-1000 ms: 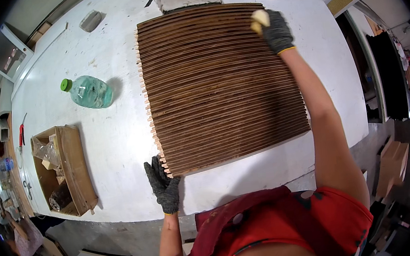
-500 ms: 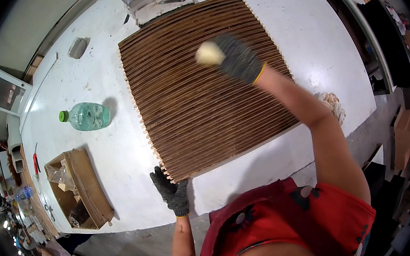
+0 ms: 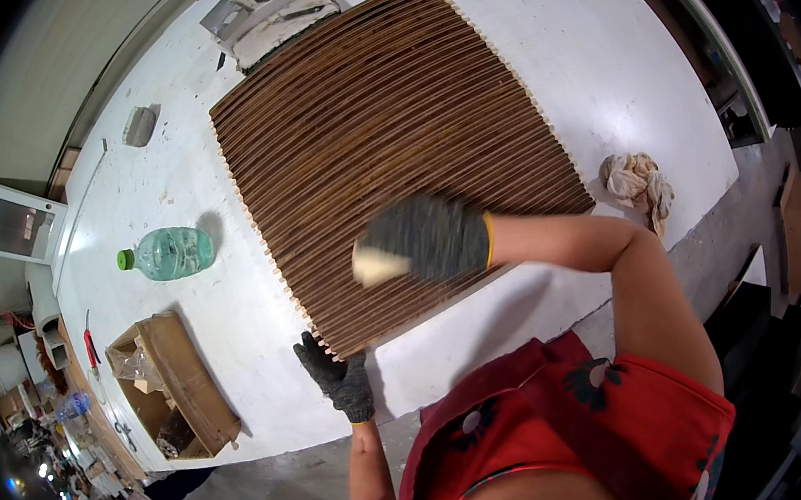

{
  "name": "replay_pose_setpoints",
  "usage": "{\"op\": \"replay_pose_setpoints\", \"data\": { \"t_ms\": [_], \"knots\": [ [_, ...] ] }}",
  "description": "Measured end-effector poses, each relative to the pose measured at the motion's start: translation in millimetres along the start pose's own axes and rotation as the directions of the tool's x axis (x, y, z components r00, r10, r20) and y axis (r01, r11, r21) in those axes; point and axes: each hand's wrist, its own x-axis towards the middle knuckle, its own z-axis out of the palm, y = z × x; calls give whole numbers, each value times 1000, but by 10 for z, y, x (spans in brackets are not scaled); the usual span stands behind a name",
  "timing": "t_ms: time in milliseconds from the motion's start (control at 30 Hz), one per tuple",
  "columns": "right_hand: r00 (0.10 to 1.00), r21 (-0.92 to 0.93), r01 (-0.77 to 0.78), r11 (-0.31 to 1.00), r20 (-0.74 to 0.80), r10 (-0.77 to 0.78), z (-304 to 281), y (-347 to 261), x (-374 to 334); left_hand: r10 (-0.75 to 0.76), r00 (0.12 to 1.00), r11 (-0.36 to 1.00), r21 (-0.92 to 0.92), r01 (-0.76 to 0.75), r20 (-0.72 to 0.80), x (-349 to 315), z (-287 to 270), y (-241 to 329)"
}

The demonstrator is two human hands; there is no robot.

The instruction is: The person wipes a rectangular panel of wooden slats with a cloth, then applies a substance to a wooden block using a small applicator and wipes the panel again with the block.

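Observation:
A square dark brown ribbed wooden panel (image 3: 366, 107) lies on the white table, with small pale slat ends along its left and right edges. My left hand (image 3: 340, 383), in a dark grey knit glove, is braced at the panel's near left corner, thumb and fingers on either side of it. Over the near part of the panel, my gloved right hand (image 3: 428, 237) is closed on a cream-coloured pad (image 3: 379, 266). Motion blurs the pad, and I cannot make out its exact kind; it appears to touch the ribs.
Left of the panel are a green-capped bottle (image 3: 171, 254) of clear liquid and an open cardboard box (image 3: 195, 384). A crumpled cloth (image 3: 637, 181) lies to the right. Beyond the far edge stands a grey tray (image 3: 274, 24); a small grey block (image 3: 140, 127) sits far left.
My right hand has swept the cream-coloured pad from the panel's upper right toward its near edge, and the forearm has swung down. My left hand stays at the corner. The view has shifted slightly.

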Motion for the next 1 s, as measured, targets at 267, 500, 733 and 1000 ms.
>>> {"op": "replay_pose_setpoints", "data": {
  "t_ms": [267,500,733,1000],
  "knots": [
    [630,-325,-721,612,-676,383,-1519,1695,-769,-27,1000,997,-78,28,6,35,53,20],
    [959,-29,38,999,-278,-45,-190,-388,-407,-33,999,998,-53,33,3,19,-2,-27],
    [800,-141,-343,929,-563,210,-852,756,-803,5,1000,998,-55,-4,17,26,28,-4],
    [771,-54,-346,937,-585,251,-886,300,-787,30,1000,999,-46,-30,-11,7,-5,-19]
  ]
}}
